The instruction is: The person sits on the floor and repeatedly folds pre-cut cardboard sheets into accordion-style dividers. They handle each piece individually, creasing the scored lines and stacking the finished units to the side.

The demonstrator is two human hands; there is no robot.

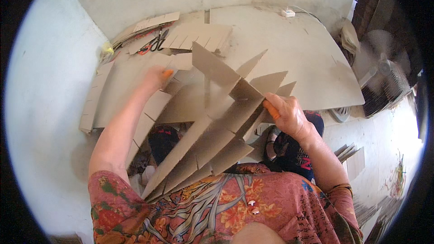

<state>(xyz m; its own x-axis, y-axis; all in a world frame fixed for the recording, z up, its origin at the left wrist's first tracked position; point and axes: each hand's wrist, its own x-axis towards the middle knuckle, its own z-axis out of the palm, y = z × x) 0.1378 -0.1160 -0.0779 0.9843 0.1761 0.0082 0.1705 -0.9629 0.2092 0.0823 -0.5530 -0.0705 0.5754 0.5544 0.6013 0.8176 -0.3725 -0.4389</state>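
Observation:
A partly assembled grey-brown cardboard divider (217, 142), made of slotted strips crossing one another, slants from my chest up over the table. My right hand (288, 114) is closed on its right edge, with an orange cover on a finger. My left hand (156, 80), also with orange on a fingertip, is raised left of the divider and smeared by motion. Beside its fingertips is a pale cardboard strip (181, 61); whether they grip it I cannot tell. More slotted cardboard (151, 110) lies below that hand, partly hidden by the divider.
On the pale table (289, 63) lie a stack of slotted cardboard sheets (199, 36) and scissors (157, 41) with some orange. A white plug-like box (288, 13) with a cable sits at the back. A fan (384, 70) stands at right. Cardboard pieces (355, 160) rest low at right.

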